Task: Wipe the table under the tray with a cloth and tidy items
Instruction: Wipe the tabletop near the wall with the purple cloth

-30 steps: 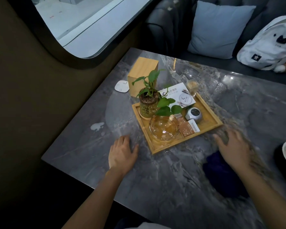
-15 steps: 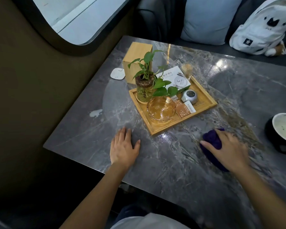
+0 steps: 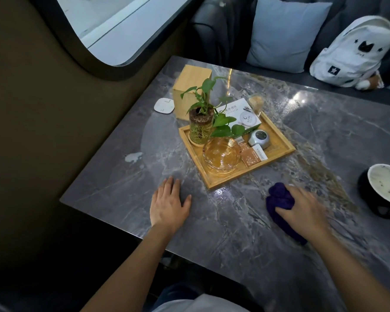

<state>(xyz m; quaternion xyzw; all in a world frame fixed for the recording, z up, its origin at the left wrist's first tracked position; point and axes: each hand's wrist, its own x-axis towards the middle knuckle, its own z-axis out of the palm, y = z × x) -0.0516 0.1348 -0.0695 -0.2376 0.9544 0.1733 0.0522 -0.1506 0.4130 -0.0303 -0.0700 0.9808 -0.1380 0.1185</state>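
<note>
While the left hand (image 3: 169,206) lies spread flat on the grey marble surface (image 3: 223,244), the right hand (image 3: 302,208) presses open-fingered on a bunched purple cloth (image 3: 278,199) just short of the laden wooden tray (image 3: 214,179). Firm, overlapping strokes would serve, steering clear of the tray's rim.

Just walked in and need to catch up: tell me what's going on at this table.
A person is wiping the grey marble table. The right hand presses a dark purple cloth on the tabletop, near the wooden tray. The left hand rests flat and empty. The tray sits loaded, not yet lifted.
</note>
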